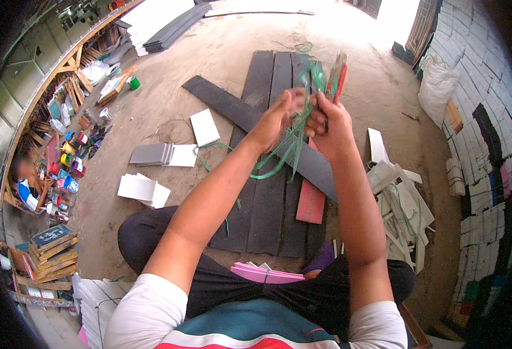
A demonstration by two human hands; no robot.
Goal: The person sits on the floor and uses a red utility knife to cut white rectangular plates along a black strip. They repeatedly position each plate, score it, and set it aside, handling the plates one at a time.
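Over the dark boards, my right hand [327, 125] is closed around a bundle of green plastic twine [313, 75] and a slim red and grey object [338, 81] whose kind I cannot make out. Beside it is my left hand [278, 119], its fingers curled near the twine and smeared by motion, so its grip does not show. Loops of twine hang below both hands, and one strand trails left towards white blocks. Under them lie long dark boards [260, 203] side by side, with another dark board [221, 104] slanted across and a red board [310, 203] partly beneath it.
White pieces [142, 189] and a grey stack [148, 155] lie left of the boards. A heap of white offcuts [404, 203] sits to the right. Between my legs is a tied pink stack [267, 273]. Cans [69, 160] and a person [29, 183] are far left; stacked blocks [471, 70] line the right.
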